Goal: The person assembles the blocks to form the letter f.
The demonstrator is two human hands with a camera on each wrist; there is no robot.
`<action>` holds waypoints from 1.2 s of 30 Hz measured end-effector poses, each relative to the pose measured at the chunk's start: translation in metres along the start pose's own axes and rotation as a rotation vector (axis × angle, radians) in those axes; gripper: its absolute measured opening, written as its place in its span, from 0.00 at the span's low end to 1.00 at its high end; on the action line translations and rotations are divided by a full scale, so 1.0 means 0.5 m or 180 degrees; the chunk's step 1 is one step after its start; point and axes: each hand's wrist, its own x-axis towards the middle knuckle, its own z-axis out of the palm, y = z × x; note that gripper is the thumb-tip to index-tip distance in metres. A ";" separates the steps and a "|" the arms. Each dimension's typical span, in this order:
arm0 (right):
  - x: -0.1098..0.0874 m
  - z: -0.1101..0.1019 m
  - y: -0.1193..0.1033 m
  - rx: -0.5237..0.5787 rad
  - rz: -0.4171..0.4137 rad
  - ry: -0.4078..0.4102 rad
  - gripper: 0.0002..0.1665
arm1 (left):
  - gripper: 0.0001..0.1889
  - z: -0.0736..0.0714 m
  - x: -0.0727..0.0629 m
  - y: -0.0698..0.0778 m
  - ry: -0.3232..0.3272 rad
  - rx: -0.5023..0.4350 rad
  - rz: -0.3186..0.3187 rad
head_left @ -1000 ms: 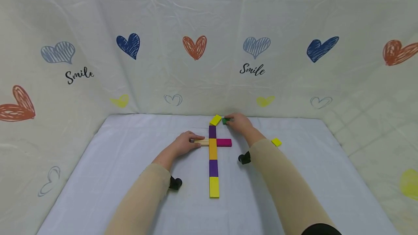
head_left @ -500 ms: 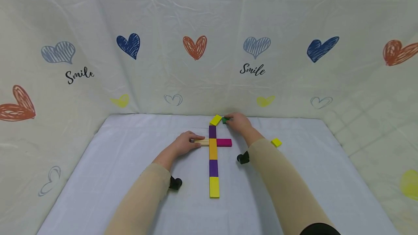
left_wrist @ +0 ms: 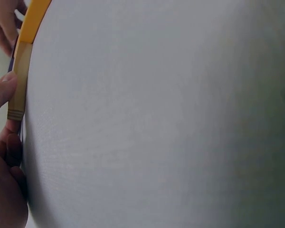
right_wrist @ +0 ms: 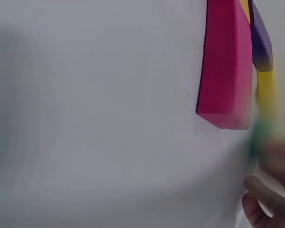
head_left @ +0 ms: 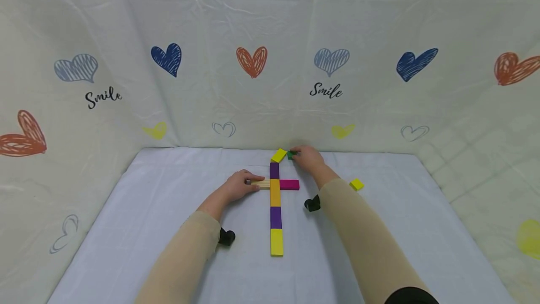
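Observation:
My left hand [head_left: 239, 186] pinches a plain wooden block [head_left: 264, 184] between thumb and finger; its far end meets an orange block [head_left: 275, 193]. Towards the back, my right hand [head_left: 309, 157] pinches a small green block [head_left: 291, 155], mostly covered by the fingers. Just left of the green block, a tilted yellow block [head_left: 279, 155] adjoins the top of a purple block [head_left: 274, 171]. A magenta block [head_left: 289, 185] extends right from the orange one, also large in the right wrist view. Below run a second purple block [head_left: 276, 217] and a yellow block [head_left: 276, 242].
A loose yellow block [head_left: 356, 185] lies to the right, beside the right sleeve [head_left: 367, 233]. White cloth [head_left: 177, 191] covers the table, and a curtain printed with hearts [head_left: 270, 102] stands along its back edge. A black round shape [head_left: 411, 296] shows at the bottom right.
The right wrist and sleeve have shifted slightly left. Both hands keep their grip, and the blocks look unmoved.

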 end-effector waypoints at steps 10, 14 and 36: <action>0.003 0.003 -0.005 0.0039 0.0020 0.0041 0.23 | 0.16 0.000 -0.001 -0.002 0.0002 0.0003 0.0002; 0.005 0.004 -0.007 0.0035 0.0042 0.0038 0.22 | 0.16 -0.001 -0.001 -0.003 -0.0010 -0.0013 -0.0001; 0.005 -0.001 -0.003 0.0083 -0.0040 0.0074 0.24 | 0.16 -0.008 -0.013 0.010 -0.0022 -0.0022 0.0030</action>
